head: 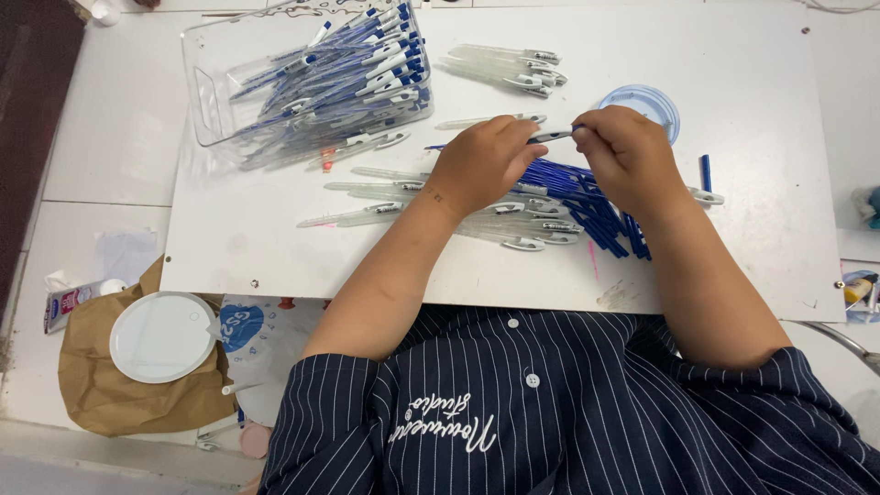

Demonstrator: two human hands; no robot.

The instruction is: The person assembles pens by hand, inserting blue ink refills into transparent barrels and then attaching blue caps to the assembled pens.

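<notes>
- Left hand [484, 158] is curled closed, its fingertips pinching one end of a pen [553, 136] held level above the white board [275, 229]
- Right hand [623, 151] is also clenched, gripping the other end of the same pen, so the pen bridges the narrow gap between the two hands
- Only a short grey and blue stretch of the pen shows between the fingers; the rest is hidden inside the hands
- Just below the hands, on the board, lies a heap of loose blue refills [596, 206], partly under the right wrist
- Beside that heap, on the side of the left forearm, lie clear pen barrels [513, 225], several with grey clips, spread out flat
- Well away from the hands, at the far left corner of the board, stands a clear plastic tub [206, 92] filled with finished blue and white pens [357, 69], lying at a slant
- More clear barrels [509, 66] lie in a small bunch at the far edge of the board, beyond the hands
- A round clear lid [655, 101] lies just behind the right hand, touching it or nearly so
- Off the board, on the worktop [101, 137] to the person's left, a white round lid [160, 337] rests on a crumpled brown paper bag [110, 399]
</notes>
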